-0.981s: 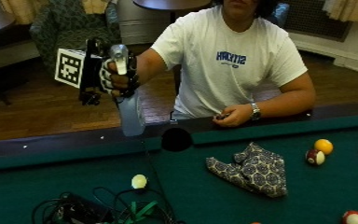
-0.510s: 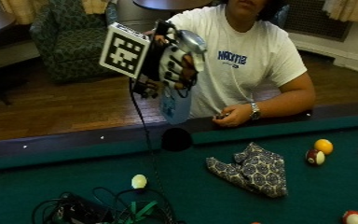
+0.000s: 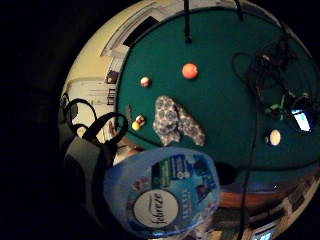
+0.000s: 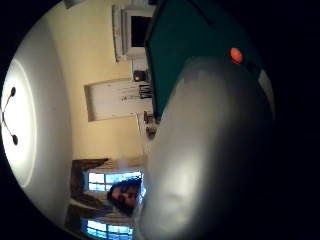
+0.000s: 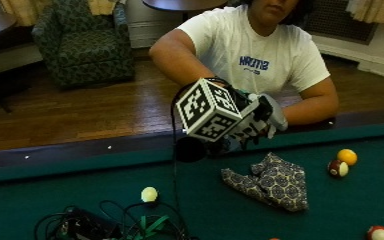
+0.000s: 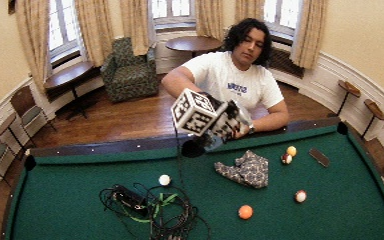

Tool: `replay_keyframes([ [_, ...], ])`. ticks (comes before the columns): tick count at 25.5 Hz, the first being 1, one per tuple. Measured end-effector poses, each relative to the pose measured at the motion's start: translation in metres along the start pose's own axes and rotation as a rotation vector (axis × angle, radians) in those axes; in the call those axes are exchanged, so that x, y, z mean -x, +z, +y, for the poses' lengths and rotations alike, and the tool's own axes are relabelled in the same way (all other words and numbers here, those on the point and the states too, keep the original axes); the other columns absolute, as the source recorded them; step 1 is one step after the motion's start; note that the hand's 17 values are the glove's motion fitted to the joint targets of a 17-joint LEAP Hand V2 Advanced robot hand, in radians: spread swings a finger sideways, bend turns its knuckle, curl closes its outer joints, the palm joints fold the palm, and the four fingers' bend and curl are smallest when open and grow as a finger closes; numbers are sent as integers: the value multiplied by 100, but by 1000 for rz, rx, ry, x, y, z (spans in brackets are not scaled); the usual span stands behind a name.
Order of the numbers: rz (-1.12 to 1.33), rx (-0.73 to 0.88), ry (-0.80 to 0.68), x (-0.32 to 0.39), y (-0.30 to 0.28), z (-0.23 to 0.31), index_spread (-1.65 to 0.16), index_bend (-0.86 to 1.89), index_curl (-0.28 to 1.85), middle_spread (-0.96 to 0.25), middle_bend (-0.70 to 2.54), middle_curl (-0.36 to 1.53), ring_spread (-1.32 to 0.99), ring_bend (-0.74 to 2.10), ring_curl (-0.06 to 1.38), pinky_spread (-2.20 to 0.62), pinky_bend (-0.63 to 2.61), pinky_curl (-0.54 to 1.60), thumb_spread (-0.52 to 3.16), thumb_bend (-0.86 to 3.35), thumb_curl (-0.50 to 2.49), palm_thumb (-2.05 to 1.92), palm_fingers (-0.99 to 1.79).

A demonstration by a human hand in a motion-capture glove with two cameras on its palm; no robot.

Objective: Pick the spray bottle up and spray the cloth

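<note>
I see the pool table (image 5: 99,205) first, with the patterned cloth (image 5: 272,181) crumpled on its felt. My gloved right hand (image 5: 255,125) hangs above, fingers curled round the spray bottle (image 3: 162,192), its nozzle tipped toward the cloth. I judge the aiming step under way; next comes a trigger squeeze.

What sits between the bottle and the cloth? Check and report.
Nothing visible. The right hand holds the bottle above the table's near edge, and the cloth lies on open felt just below and ahead of it. The balls lie off to one side, and the cables to the other.
</note>
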State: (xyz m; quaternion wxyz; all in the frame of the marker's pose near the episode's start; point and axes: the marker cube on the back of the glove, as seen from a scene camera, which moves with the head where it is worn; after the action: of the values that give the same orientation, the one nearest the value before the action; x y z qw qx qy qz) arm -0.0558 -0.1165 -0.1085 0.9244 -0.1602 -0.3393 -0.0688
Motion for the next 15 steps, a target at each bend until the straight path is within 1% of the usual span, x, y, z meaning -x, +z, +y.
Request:
replay_keyframes([
  [8,79,173,167,-39,60,-22,-25,43,58,-21,66,57,-22,78,50,-30,49,44,23,-3,77,94,139],
  [15,183,339,327,-79,106,-23,-25,43,58,-21,66,57,-22,79,50,-30,48,44,22,-3,78,95,139],
])
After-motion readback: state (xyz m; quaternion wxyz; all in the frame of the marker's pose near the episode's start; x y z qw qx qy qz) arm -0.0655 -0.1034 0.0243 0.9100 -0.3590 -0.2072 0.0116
